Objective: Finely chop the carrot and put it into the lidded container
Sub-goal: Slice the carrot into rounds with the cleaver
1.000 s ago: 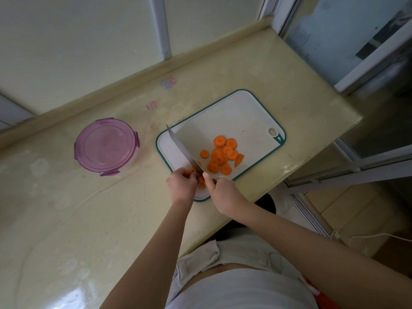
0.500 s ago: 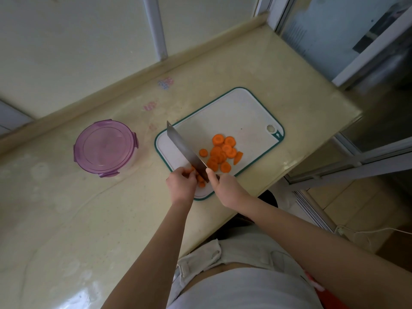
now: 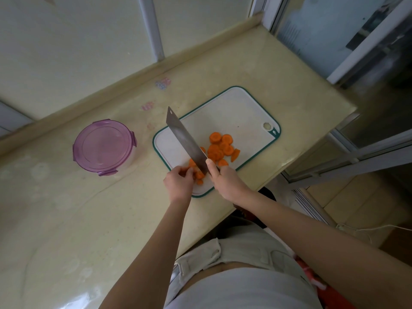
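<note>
Mid-chopping: carrot rounds (image 3: pixel 220 148) lie on the cutting board (image 3: pixel 234 110), still coarse; the right hand (image 3: pixel 225 181) grips the cleaver (image 3: pixel 185 139), the left hand (image 3: pixel 179 182) pinches remaining carrot pieces (image 3: pixel 197 173), and the lidded container (image 3: pixel 103 147) stands closed on the bench (image 3: pixel 89 219), unfilled.

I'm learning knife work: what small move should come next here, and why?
Probably bring the knife down onto the carrot pieces pinned by the left hand. The right hand holds the blade raised above them, and they're still coarse.
</note>
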{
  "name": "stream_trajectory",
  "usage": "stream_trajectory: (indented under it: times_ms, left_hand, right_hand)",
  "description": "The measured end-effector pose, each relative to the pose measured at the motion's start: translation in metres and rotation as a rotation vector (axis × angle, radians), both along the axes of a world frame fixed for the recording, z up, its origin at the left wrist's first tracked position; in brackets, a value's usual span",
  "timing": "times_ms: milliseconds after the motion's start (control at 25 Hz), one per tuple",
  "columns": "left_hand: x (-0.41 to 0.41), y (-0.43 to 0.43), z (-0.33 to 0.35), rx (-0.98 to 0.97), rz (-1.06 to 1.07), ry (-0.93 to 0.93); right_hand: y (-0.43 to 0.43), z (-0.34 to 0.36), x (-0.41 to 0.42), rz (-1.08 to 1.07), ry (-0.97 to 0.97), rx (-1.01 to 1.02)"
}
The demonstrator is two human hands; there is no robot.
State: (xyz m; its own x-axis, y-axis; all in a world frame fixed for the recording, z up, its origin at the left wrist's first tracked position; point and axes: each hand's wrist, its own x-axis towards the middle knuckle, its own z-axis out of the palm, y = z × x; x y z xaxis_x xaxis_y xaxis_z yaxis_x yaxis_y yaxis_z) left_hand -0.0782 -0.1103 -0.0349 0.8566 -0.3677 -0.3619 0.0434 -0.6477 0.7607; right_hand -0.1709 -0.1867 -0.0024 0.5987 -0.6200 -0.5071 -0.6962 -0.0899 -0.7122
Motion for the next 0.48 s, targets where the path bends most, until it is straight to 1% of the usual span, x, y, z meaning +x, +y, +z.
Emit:
stream_trajectory:
  times_ms: [280, 480]
  left_hand:
    - [0.002, -0.002, -0.002, 0.005, 0.033, 0.057]
    - [0.001, -0.004, 0.001, 0.017, 0.032, 0.056]
  right_hand:
    - [0.008, 0.008, -0.006, 0.049, 0.041, 0.007]
    - [0.011, 0.005, -0.004, 0.047, 0.077, 0.017]
